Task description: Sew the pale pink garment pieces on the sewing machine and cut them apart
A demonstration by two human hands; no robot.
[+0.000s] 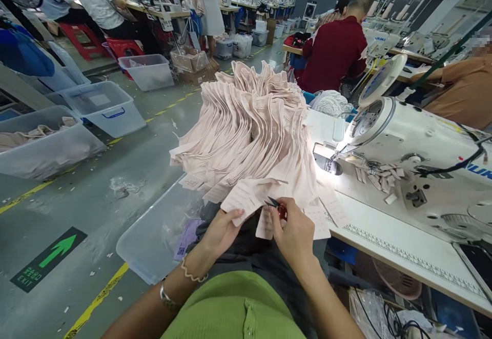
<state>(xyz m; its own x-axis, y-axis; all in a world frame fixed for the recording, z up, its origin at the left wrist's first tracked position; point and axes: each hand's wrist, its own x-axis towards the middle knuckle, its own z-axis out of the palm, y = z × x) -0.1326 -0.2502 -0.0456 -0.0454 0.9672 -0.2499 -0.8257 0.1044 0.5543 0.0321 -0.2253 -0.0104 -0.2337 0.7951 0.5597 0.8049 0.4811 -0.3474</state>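
Note:
A thick stack of pale pink fabric pieces (249, 123) lies in front of me, its near edge hanging toward my lap. My left hand (223, 231) pinches a pale pink fabric flap (243, 199) between thumb and fingers. In my right hand (294, 231) is a small pair of thread snips (282, 211) with dark blades and a red handle. The blades point left, close to the flap's right edge; whether they touch it I cannot tell. Another loose flap (264, 223) hangs just below the blades.
A white sewing machine (423, 144) stands on the table (384, 221) at right, with small fabric scraps (380, 177) by its base. A clear plastic bin (149, 241) is beside my left forearm. More bins (102, 105) line the floor at left. A person in dark red (334, 54) sits ahead.

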